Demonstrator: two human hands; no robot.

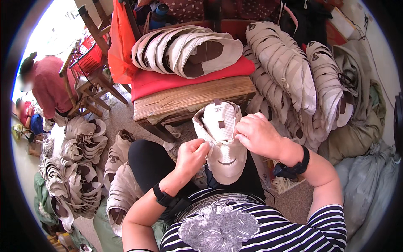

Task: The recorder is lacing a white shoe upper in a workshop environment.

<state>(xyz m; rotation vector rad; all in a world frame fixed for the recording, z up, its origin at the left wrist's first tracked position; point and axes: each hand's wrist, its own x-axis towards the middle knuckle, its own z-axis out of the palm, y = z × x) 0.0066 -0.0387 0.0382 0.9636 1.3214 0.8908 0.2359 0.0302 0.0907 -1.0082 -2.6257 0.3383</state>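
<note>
A white shoe upper (227,167) sits over my lap, its toe toward me and its tongue (219,115) standing up at the far end. A thin pale shoelace (219,143) crosses the throat of the upper. My left hand (192,157) is closed at the left lace edge, thumb and fingertips pinching the lace. On the other side, my right hand (257,134) has its fingers bent and closed at the right lace edge, also on the lace. The fingertips partly hide the lace ends.
A wooden bench (195,99) with a red cloth (157,84) bears a row of uppers (184,50). Stacked uppers (281,63) rise at the right, beside grey sacks (365,185). More piles (84,168) lie on the floor at left. Another person (50,84) sits far left near a wooden chair (98,80).
</note>
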